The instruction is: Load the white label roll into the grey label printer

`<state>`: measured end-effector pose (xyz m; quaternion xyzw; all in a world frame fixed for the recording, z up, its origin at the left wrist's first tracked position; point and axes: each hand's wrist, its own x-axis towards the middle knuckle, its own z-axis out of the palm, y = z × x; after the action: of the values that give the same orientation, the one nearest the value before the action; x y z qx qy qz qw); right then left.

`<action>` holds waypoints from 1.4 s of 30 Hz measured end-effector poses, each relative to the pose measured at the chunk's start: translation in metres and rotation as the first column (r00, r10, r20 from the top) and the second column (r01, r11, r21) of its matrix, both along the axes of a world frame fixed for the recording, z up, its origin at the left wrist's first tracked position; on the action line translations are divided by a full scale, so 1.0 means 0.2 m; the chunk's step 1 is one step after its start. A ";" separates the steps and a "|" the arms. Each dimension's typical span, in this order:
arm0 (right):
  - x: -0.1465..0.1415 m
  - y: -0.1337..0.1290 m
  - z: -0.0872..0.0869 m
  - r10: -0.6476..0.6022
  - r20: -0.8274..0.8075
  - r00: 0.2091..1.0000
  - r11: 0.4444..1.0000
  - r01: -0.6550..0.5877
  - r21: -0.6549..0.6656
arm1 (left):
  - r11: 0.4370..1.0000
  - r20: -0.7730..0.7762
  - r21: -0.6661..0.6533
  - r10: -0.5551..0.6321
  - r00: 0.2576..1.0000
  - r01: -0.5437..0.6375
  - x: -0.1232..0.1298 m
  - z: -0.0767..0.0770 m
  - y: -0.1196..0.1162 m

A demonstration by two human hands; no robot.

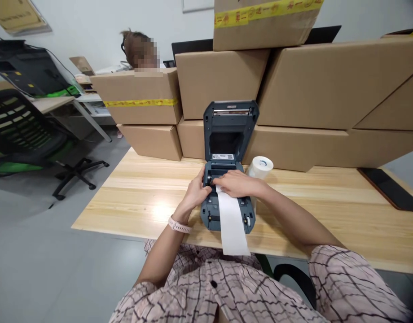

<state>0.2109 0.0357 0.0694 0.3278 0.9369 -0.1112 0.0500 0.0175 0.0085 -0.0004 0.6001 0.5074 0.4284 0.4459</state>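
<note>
A dark grey label printer (pixel 211 215) sits on the wooden table with its lid (pixel 231 120) raised and tipped back. My left hand (pixel 195 189) grips the printer's left side, its thumb over the inner edge near the roll holder. Inside the printer, my right hand (pixel 239 183) is closed over a label roll, which is mostly hidden beneath the fingers. From under that hand a white label strip (pixel 233 226) runs forward over the printer's front and past the table edge. Just right of the printer, a second white label roll (pixel 261 167) stands upright.
Stacked cardboard boxes (pixel 300 85) wall off the back of the wooden table (pixel 132 197). A dark phone or tablet (pixel 391 186) lies at the right. Behind the boxes is another person (pixel 137 49). A black office chair (pixel 28 130) stands on the floor at left.
</note>
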 end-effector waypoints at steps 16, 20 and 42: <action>0.97 -0.21 -0.14 -0.655 -0.618 0.435 0.739 0.198 -0.644 | 0.999 0.112 0.010 -0.035 0.993 0.034 0.03 0.08 -0.05; 0.94 -0.19 -0.30 -0.778 -0.539 0.323 0.618 0.238 -0.749 | 0.999 0.115 0.012 -0.042 0.992 0.041 0.03 0.06 -0.04; 0.64 0.10 -0.05 -0.611 -0.707 0.357 0.792 0.294 -0.536 | 0.999 0.173 -0.031 -0.006 0.985 0.012 0.04 0.04 -0.04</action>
<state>0.3388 0.0557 0.0599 0.4643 0.6719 -0.4159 -0.4001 0.0256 0.0008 0.0080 0.5558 0.4710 0.4686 0.4997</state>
